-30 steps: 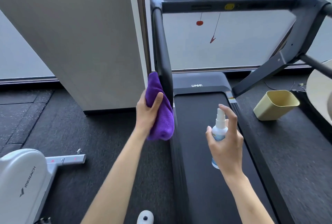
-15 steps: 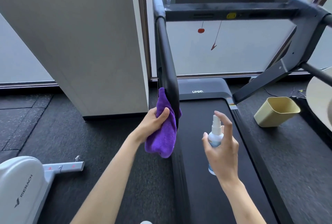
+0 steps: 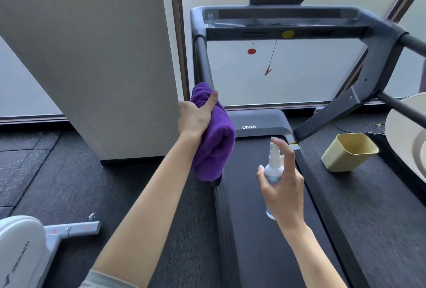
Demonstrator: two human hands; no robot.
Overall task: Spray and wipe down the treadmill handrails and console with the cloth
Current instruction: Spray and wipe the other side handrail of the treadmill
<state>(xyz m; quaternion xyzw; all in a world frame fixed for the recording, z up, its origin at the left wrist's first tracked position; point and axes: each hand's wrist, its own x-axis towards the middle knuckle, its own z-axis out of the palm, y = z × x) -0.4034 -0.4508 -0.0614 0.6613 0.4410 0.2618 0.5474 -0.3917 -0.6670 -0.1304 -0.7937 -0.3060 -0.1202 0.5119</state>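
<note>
Left hand [image 3: 196, 117] wrapped around the purple cloth [image 3: 213, 140], thumb laid up along it, fingers curled behind and out of sight; cloth bunched around the treadmill's left handrail [image 3: 202, 59], low on the rail, its lower end hanging just above the belt edge. Right hand [image 3: 284, 186] gripped a small white spray bottle [image 3: 273, 167] over the treadmill belt [image 3: 258, 230], forefinger raised beside the nozzle, other fingers and thumb curled round the body. Console [image 3: 283, 23] up ahead at the top of the frame, well apart from both hands. Yellow bin [image 3: 348, 151] on the floor to the right, white exercise machine [image 3: 20, 248] at lower left
</note>
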